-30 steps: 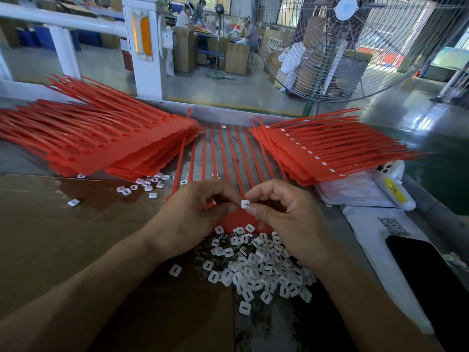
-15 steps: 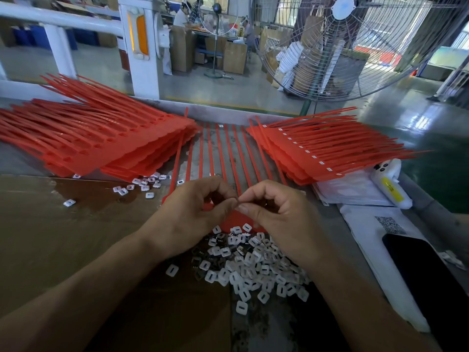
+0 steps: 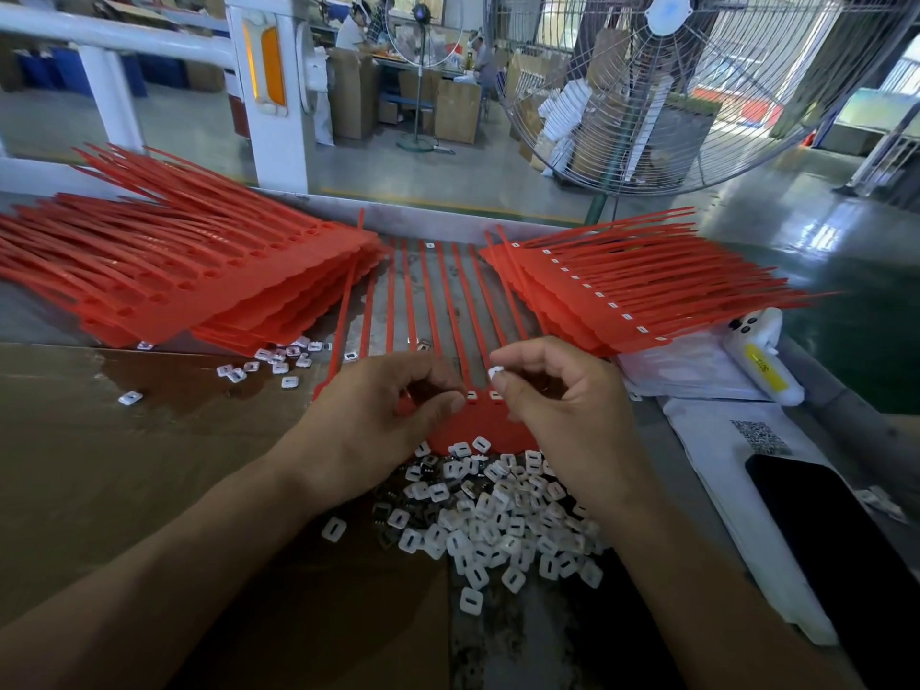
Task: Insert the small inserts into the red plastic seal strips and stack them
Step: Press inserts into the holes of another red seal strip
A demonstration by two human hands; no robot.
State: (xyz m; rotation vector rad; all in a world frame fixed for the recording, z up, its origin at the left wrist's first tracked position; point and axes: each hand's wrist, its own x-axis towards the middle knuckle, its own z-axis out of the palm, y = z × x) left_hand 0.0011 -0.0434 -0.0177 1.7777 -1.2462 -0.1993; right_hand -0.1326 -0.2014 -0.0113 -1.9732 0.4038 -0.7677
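Pinching one white insert (image 3: pixel 495 373) in right hand (image 3: pixel 562 400) above red seal strip sheet (image 3: pixel 478 425) on table; left hand (image 3: pixel 378 415) fingers curled, pressing sheet's tab edge, thumb beside seated inserts; loose insert pile (image 3: pixel 498 515) just below hands; unfilled strip stack (image 3: pixel 189 276) left, filled stack (image 3: pixel 622 296) right.

Half a second ago we had both hands' fingertips meeting over the red seal strip (image 3: pixel 478 425); now our right hand (image 3: pixel 562 400) has drawn apart from it and risen, pinching a fresh white insert (image 3: pixel 495 373) just above the strip's row of sockets. Our left hand (image 3: pixel 383 420) has its thumb pressed beside a seated insert (image 3: pixel 472 394) on the strip.
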